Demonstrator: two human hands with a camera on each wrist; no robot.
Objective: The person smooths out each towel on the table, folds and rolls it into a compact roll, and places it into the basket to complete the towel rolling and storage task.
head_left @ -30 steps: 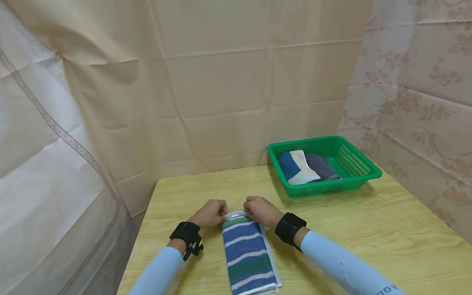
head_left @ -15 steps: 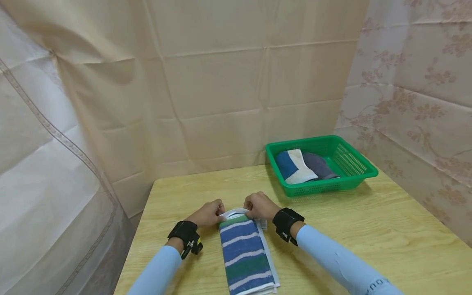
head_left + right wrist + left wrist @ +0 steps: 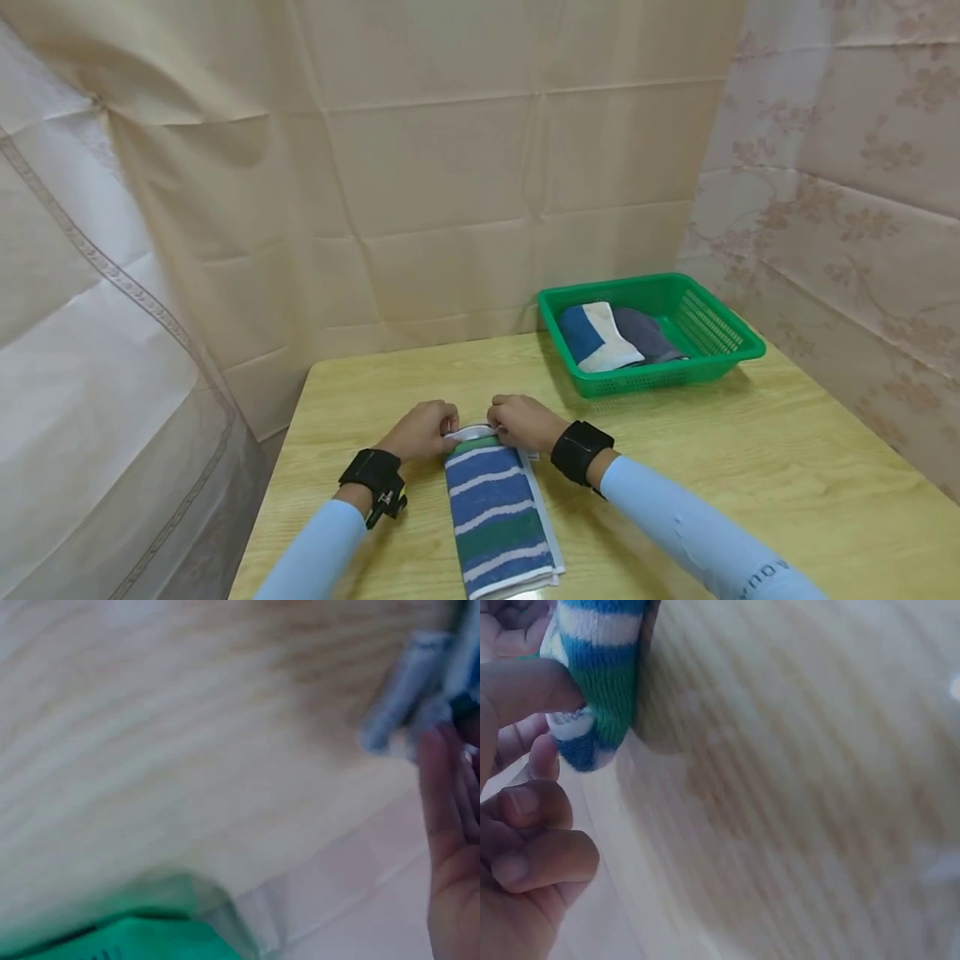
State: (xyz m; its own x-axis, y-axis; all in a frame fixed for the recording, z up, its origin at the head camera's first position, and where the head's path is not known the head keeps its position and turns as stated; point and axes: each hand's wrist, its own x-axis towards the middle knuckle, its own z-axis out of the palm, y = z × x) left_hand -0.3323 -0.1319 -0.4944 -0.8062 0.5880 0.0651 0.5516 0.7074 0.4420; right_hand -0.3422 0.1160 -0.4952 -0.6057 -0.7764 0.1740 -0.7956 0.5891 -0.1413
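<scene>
A folded towel (image 3: 495, 508) with blue, green and white stripes lies lengthwise on the table in front of me. My left hand (image 3: 422, 429) pinches the left corner of its far end between thumb and fingers. At the right corner of that end, my right hand (image 3: 528, 422) pinches the white edging. Between the hands the edge is lifted in a low curl. The left wrist view shows the thumb (image 3: 532, 688) pressed against the towel's bent corner (image 3: 604, 697). A pale label (image 3: 409, 686) hangs beside the right fingers in the right wrist view.
A green plastic basket (image 3: 652, 383) stands at the back right of the wooden table (image 3: 375, 375). In it lie a blue-and-white cloth (image 3: 600, 337) and a dark grey cloth (image 3: 648, 337). Beige curtains (image 3: 450, 167) hang behind the table, with a flowered one on the right.
The towel's far edge rose into a wider arch half a second ago and now sits lower and flatter. Both hands keep their pinch; the head view has shifted slightly.
</scene>
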